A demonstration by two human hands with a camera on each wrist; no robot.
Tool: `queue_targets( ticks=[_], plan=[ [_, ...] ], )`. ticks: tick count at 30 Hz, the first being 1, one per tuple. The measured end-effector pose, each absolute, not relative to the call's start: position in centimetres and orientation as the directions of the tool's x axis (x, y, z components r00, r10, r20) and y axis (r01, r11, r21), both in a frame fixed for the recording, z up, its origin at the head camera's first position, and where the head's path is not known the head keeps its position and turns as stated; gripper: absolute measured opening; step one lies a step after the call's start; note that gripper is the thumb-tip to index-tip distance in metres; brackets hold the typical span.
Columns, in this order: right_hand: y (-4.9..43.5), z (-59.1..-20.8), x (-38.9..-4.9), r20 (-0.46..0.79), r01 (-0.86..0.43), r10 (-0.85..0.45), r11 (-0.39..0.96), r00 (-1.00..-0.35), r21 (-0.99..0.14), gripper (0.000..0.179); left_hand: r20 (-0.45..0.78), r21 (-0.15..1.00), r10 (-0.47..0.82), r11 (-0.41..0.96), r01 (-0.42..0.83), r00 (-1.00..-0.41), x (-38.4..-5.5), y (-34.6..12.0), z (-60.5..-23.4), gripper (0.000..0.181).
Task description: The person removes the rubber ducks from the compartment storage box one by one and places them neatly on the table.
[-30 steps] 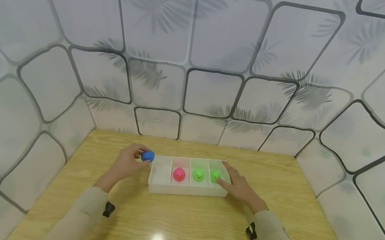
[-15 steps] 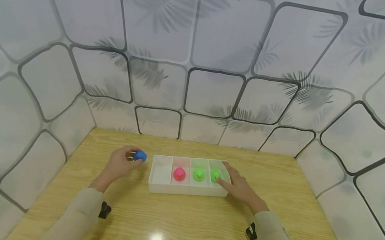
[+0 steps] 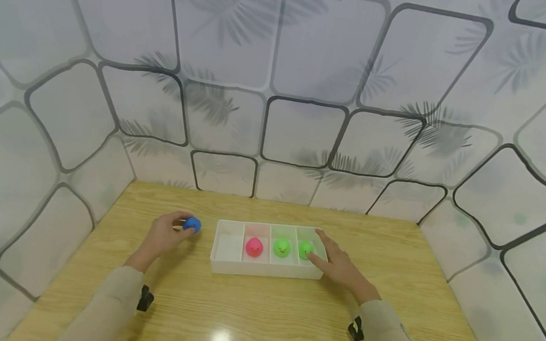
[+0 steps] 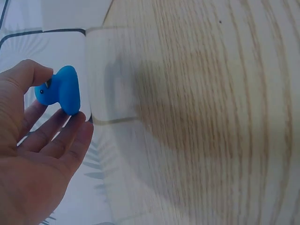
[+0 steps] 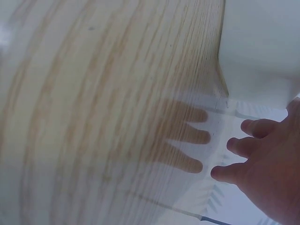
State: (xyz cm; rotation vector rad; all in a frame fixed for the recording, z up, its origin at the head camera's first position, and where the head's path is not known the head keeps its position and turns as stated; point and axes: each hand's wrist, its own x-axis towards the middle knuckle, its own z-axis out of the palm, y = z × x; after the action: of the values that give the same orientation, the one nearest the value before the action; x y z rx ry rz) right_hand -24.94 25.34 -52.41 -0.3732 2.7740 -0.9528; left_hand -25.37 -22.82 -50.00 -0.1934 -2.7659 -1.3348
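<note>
My left hand (image 3: 162,235) pinches a small blue rubber duck (image 3: 193,225) between thumb and fingertips, left of the white tray (image 3: 265,270). Seen from the left wrist, the blue duck (image 4: 70,91) is tilted on its side, its eye showing, raised above the table. The tray's leftmost compartment (image 3: 228,247) holds nothing. A pink duck (image 3: 254,247) sits beside it, followed by a green duck (image 3: 282,248) and a second green duck (image 3: 305,249) at the right end. Over that end rests my right hand (image 3: 340,265), thumb close to the last duck, other fingers loosely extended outside the wall.
The light wood table (image 3: 251,318) carries the tray near its middle. Behind and on both sides stand patterned fabric walls (image 3: 300,135). A black wrist mount (image 3: 145,298) sits at the left cuff, and another wrist mount (image 3: 356,328) at the right.
My left hand has drawn the blue duck leftward and slightly down, away from the tray's left edge. The right hand and tray have stayed in place.
</note>
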Motion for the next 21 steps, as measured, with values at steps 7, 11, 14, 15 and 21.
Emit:
queue_targets(
  ticks=[7,11,14,15,21],
  plan=[
    [25.3,-52.3,-24.8,-0.1,-0.162,-0.289,0.754,-0.952,-0.637,0.087,0.092,0.762,0.116,0.631,0.145,-0.989,-25.7,-23.2,-50.4,0.043],
    [25.2,-52.2,-24.7,-0.103,-0.156,-0.289,0.746,-0.952,-0.647,0.086,0.063,0.772,0.113,0.624,0.12,-0.992,-25.8,-23.4,-50.7,0.045],
    [25.2,-52.2,-24.8,-0.103,-0.159,-0.292,0.745,-0.951,-0.648,0.086,0.047,0.775,0.107,0.623,0.104,-0.993,-25.8,-23.5,-50.9,0.046],
    [25.2,-52.2,-24.8,-0.104,-0.157,-0.291,0.745,-0.951,-0.648,0.086,0.044,0.775,0.105,0.624,0.1,-0.994,-25.9,-23.5,-50.9,0.046],
    [25.3,-52.4,-24.8,-0.106,-0.158,-0.289,0.755,-0.952,-0.637,0.086,0.035,0.769,0.114,0.631,0.1,-0.993,-25.9,-23.6,-51.3,0.044]
  ],
)
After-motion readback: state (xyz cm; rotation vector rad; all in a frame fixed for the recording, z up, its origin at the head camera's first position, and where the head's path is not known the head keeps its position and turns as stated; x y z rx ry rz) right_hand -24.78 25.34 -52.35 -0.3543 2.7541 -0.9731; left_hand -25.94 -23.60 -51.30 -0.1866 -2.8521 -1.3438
